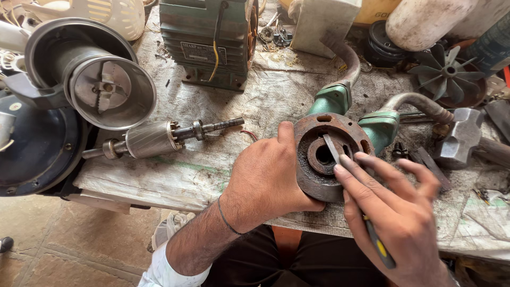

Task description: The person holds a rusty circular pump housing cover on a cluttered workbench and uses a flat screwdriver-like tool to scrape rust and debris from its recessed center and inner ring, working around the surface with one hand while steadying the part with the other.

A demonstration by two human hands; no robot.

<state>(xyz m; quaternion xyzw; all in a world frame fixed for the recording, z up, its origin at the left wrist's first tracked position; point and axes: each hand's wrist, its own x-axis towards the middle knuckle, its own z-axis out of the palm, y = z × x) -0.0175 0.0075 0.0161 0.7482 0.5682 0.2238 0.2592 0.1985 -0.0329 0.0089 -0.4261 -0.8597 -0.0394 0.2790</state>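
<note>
On the cloth-covered bench [223,175] we grip the rusty pump casing [324,157] with our left hand [265,180], fingers closed round its rim; our right hand [396,212], closed on a flat tool [333,150], scrapes the middle hole, so we should press gently next

I take the pump housing [324,159] as my landmark. My left hand [265,180] sits against its left edge, my right hand [396,212] at its lower right, its tool's blade [333,150] lying in the housing's centre. The rotor shaft [159,138] lies well left, the motor [207,40] behind-left, the hammer head [462,135] right, the fan [445,72] behind-right.
</note>
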